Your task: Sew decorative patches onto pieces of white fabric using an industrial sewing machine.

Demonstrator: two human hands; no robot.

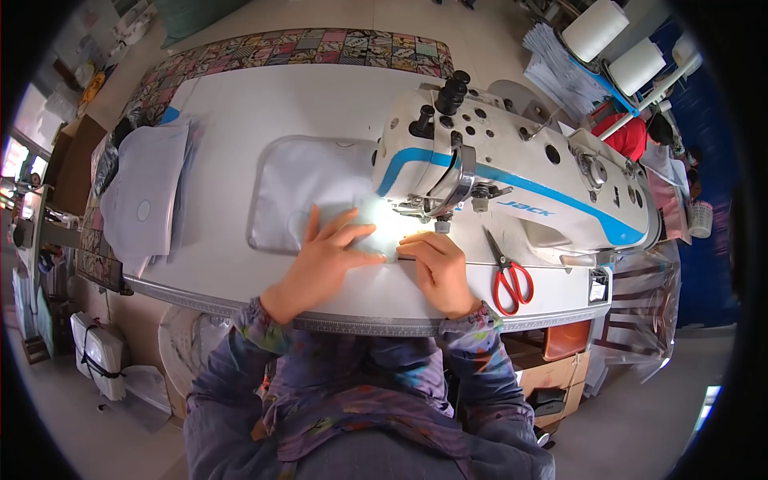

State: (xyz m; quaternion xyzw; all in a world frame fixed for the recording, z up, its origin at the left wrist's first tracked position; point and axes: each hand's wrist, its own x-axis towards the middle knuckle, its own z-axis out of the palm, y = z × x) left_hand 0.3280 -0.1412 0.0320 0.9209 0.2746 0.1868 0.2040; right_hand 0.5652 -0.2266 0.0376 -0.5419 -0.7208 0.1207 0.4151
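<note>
My left hand [324, 260] lies flat with fingers spread on a pale white fabric piece [300, 188] on the sewing table. My right hand [436, 268] presses the same fabric with curled fingers just in front of the needle area. A white and blue sewing machine [520, 172] stands behind my right hand, its lamp lighting the cloth under the presser foot [428, 214]. The fabric edge between my hands is partly hidden by my fingers.
Red-handled scissors [508, 280] lie right of my right hand. A stack of pale fabric pieces [148, 192] sits at the table's left. Patterned cloth [320, 48] drapes the far edge. White thread cones [616, 44] stand at the back right. Cardboard boxes [560, 376] sit below the table.
</note>
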